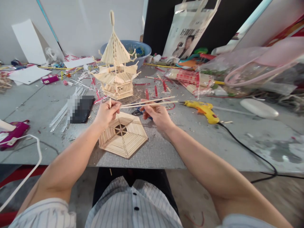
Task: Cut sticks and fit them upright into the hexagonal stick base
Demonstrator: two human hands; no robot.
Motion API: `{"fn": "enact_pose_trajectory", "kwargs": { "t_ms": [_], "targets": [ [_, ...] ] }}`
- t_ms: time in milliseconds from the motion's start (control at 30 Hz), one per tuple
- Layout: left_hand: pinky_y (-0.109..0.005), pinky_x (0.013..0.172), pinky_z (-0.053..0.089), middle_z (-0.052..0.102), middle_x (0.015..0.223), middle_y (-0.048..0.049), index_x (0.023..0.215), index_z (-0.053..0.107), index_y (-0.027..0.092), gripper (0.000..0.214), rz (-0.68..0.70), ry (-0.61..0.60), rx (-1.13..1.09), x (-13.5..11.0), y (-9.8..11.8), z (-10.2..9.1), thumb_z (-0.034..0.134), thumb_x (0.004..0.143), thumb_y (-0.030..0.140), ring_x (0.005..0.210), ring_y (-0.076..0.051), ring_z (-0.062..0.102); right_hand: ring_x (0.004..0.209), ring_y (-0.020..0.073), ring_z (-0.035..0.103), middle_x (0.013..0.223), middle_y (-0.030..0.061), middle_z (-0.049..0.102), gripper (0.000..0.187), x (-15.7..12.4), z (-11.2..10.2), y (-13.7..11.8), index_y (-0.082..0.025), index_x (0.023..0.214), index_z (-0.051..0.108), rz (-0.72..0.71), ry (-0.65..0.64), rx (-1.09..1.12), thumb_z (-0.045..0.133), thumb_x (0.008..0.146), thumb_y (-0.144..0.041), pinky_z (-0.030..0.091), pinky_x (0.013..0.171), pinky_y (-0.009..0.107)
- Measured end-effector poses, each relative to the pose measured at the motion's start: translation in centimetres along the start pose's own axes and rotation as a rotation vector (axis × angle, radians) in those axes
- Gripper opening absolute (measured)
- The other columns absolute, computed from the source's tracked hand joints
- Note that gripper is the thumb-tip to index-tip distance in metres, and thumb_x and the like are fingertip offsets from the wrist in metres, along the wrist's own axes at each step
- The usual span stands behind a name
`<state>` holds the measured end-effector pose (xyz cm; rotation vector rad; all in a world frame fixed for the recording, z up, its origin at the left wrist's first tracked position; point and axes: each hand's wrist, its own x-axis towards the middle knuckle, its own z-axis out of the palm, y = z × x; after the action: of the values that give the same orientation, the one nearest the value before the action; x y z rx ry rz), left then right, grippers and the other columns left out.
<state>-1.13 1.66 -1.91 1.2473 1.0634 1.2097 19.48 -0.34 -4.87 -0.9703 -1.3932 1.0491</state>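
Observation:
My left hand (107, 112) is closed on the near ends of two long wooden sticks (152, 102) that reach out to the right. My right hand (156, 114) pinches the same sticks from below, a little farther along. Under both hands a flat hexagonal roof panel made of sticks (123, 135) lies on the grey table (166, 148). Just behind the hands stands a two-tier stick pagoda model (116, 68) with a pointed spire.
A yellow glue gun (201, 109) with a black cord lies right of my hands. A black phone (82, 109) and white strips lie to the left. A blue bowl (129, 50), paper bag (188, 27), plastic bags and red-wrapped stick packs (190, 79) crowd the back.

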Motion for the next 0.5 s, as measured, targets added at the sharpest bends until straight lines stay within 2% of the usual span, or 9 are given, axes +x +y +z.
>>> {"fn": "enact_pose_trajectory", "kwargs": {
  "t_ms": [67, 133, 267, 333, 400, 500],
  "targets": [
    [-0.017, 0.034, 0.018, 0.052, 0.051, 0.004, 0.073, 0.059, 0.014, 0.007, -0.023, -0.101, 0.076, -0.3, -0.2, 0.2, 0.059, 0.079, 0.017, 0.032, -0.001, 0.031, 0.05, 0.0077, 0.055, 0.072, -0.0009, 0.065, 0.044, -0.3, 0.3, -0.5, -0.02, 0.079, 0.065, 0.007, 0.008, 0.157, 0.07, 0.065, -0.061, 0.046, 0.05, 0.023],
    [-0.017, 0.034, 0.016, 0.053, 0.052, 0.003, 0.07, 0.058, 0.014, 0.011, -0.076, -0.223, 0.142, -0.6, -0.2, 0.4, 0.06, 0.079, 0.02, 0.032, -0.001, 0.03, 0.048, 0.0082, 0.056, 0.067, -0.0025, 0.064, 0.044, -0.3, 0.3, -0.7, -0.02, 0.082, 0.065, 0.03, 0.022, 0.263, 0.074, 0.062, -0.058, 0.047, 0.049, 0.023],
    [-0.017, 0.035, 0.013, 0.056, 0.058, 0.0002, 0.075, 0.063, 0.013, 0.007, -0.278, -0.512, 0.172, -1.3, 0.6, 0.5, 0.064, 0.073, 0.02, 0.035, 0.0, 0.029, 0.044, 0.0095, 0.055, 0.054, -0.0039, 0.059, 0.044, -0.1, 0.0, -0.6, -0.018, 0.074, 0.063, 0.078, 0.032, 0.313, 0.075, 0.061, -0.058, 0.048, 0.046, 0.024],
    [-0.017, 0.036, 0.019, 0.06, 0.068, -0.0016, 0.084, 0.067, 0.014, 0.016, -0.343, -0.622, 0.102, -1.6, 1.1, 0.6, 0.065, 0.068, 0.014, 0.039, -0.001, 0.033, 0.042, 0.0094, 0.055, 0.054, -0.0031, 0.06, 0.044, -0.1, -0.1, -0.5, -0.018, 0.072, 0.062, 0.091, 0.013, 0.304, 0.075, 0.061, -0.059, 0.047, 0.044, 0.024],
    [-0.018, 0.038, 0.027, 0.063, 0.079, -0.0045, 0.088, 0.068, 0.016, 0.024, -0.381, -0.696, 0.049, -1.9, 1.4, 0.7, 0.062, 0.066, 0.009, 0.044, -0.003, 0.04, 0.041, 0.0084, 0.053, 0.056, -0.0024, 0.061, 0.044, -0.1, -0.2, -0.5, -0.017, 0.07, 0.061, 0.098, -0.004, 0.297, 0.075, 0.061, -0.059, 0.045, 0.041, 0.023],
    [-0.019, 0.041, 0.034, 0.066, 0.085, -0.0086, 0.088, 0.071, 0.016, 0.023, -0.426, -0.681, 0.036, -2.0, 1.3, 0.9, 0.056, 0.071, 0.011, 0.048, -0.006, 0.047, 0.038, 0.0076, 0.051, 0.058, -0.0017, 0.062, 0.045, 0.0, -0.3, -0.6, -0.017, 0.068, 0.061, 0.104, 0.002, 0.307, 0.077, 0.058, -0.058, 0.042, 0.036, 0.022]
  ]
}}
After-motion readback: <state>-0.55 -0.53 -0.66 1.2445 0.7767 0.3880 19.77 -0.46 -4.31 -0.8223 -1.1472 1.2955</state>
